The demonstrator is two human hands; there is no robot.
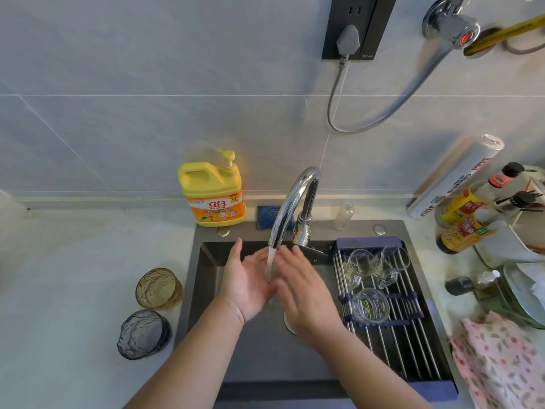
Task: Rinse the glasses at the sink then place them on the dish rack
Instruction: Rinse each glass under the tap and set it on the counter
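Observation:
Water runs from the chrome faucet (pixel 290 202) into the dark sink (pixel 206 252). Both my hands are under the stream and hold nothing: my left hand (pixel 249 283) lies palm up, and my right hand (pixel 303 290) is beside it with fingers spread. An amber glass (pixel 157 288) and a blue-grey glass (pixel 144 333) stand on the counter left of the sink. On the roll-up dish rack (pixel 392 338) over the sink's right side lie two clear handled glasses (pixel 361 262) (pixel 393 261) and a clear tumbler (pixel 370 304).
A yellow dish-soap bottle (pixel 213 196) and a blue sponge (pixel 271 216) sit behind the sink. Sauce bottles (pixel 463 219), a roll (pixel 451 178), plates (pixel 525 293) and a floral cloth (pixel 498 361) crowd the counter on the right.

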